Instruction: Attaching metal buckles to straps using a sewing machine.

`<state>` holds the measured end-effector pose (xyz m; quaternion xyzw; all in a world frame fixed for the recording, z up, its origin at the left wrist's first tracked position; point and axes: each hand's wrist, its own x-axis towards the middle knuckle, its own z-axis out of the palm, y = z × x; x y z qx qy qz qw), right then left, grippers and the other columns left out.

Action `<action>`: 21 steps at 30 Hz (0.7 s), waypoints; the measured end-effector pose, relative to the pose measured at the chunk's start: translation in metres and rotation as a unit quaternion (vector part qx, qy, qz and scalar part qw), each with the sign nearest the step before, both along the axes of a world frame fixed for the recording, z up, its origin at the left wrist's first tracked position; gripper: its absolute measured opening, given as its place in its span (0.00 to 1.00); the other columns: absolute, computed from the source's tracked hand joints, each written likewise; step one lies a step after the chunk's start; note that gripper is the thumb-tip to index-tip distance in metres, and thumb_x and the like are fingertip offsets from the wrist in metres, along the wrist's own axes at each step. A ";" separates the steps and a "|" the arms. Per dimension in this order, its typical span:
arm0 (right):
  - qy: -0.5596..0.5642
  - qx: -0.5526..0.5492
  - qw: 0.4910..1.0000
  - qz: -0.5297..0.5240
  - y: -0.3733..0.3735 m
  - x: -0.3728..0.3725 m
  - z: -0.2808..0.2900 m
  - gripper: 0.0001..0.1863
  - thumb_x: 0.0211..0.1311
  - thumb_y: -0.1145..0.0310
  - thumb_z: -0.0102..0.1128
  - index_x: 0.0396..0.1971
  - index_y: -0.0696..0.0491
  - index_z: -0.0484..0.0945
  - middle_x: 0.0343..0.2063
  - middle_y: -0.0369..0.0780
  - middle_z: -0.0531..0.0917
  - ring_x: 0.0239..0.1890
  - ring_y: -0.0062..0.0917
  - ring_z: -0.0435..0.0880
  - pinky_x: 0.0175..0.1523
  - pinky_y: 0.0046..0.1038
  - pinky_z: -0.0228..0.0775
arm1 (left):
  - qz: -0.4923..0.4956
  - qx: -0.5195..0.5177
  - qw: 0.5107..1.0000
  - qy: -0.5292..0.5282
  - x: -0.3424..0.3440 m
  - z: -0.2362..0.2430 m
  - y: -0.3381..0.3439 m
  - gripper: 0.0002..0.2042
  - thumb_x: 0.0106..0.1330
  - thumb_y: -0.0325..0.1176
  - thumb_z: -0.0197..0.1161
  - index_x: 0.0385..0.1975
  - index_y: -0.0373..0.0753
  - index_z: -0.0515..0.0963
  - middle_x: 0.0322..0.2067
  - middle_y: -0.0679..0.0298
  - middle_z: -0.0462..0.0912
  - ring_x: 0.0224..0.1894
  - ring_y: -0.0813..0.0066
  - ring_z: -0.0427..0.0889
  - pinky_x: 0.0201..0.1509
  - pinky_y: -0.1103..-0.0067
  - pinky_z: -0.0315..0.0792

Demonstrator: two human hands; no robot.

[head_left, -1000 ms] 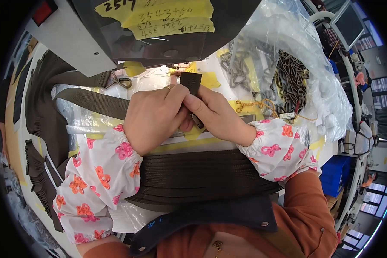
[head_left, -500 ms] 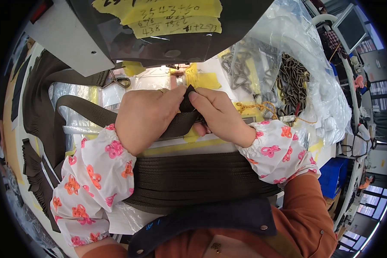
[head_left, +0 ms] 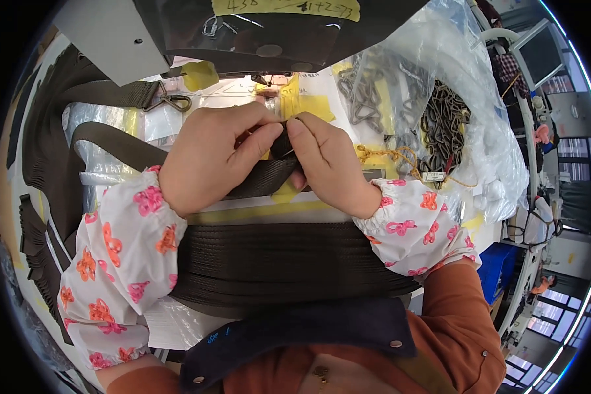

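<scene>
A dark olive webbing strap (head_left: pixel 266 178) is pinched between my two hands in front of the machine head. My left hand (head_left: pixel 218 154) has thumb and forefinger closed on the strap's folded end. My right hand (head_left: pixel 331 161) presses its thumb on the same fold from the other side, fingers curled beneath. From the hands the strap loops away to the left. A metal snap hook (head_left: pixel 175 102) hangs on a webbing end at the upper left. Close to my body lies a thick stack of folded webbing (head_left: pixel 289 262).
The dark machine head (head_left: pixel 269 39) overhangs the work area. Metal triangular rings (head_left: pixel 445 121) lie in clear plastic bags (head_left: pixel 486 138) at the right, beside a yellow cord (head_left: pixel 400 157). More webbing (head_left: pixel 46 144) is heaped at the left. A blue bin (head_left: pixel 499 269) stands at the lower right.
My view has shifted a little. My left thumb has come down over the fold, and the strap's pointed end no longer stands up between my fingers.
</scene>
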<state>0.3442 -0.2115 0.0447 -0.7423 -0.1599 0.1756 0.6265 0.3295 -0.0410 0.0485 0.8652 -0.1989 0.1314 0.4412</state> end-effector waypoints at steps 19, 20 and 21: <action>-0.124 -0.020 0.990 0.062 -0.005 0.006 -0.003 0.11 0.66 0.68 0.40 0.28 0.60 0.64 0.12 0.44 0.72 0.13 0.32 0.74 0.20 0.29 0.64 | -0.086 -0.054 0.979 0.174 0.001 0.006 0.010 0.06 0.63 0.30 0.55 0.27 0.34 0.71 0.21 0.63 0.73 0.23 0.77 0.69 0.26 0.81 0.63; -0.114 -0.022 0.992 0.057 -0.006 0.009 -0.005 0.11 0.66 0.69 0.40 0.28 0.60 0.65 0.12 0.44 0.72 0.13 0.30 0.75 0.20 0.28 0.65 | -0.076 -0.047 0.984 0.154 0.003 0.004 0.009 0.05 0.62 0.30 0.56 0.28 0.34 0.72 0.22 0.63 0.74 0.22 0.74 0.70 0.27 0.81 0.65; -0.112 -0.021 0.992 0.053 -0.005 0.011 -0.005 0.11 0.66 0.69 0.40 0.28 0.60 0.65 0.12 0.44 0.72 0.13 0.30 0.75 0.20 0.28 0.65 | -0.080 -0.045 0.983 0.157 0.006 0.003 0.006 0.05 0.62 0.30 0.56 0.28 0.34 0.72 0.22 0.63 0.74 0.22 0.74 0.70 0.27 0.81 0.65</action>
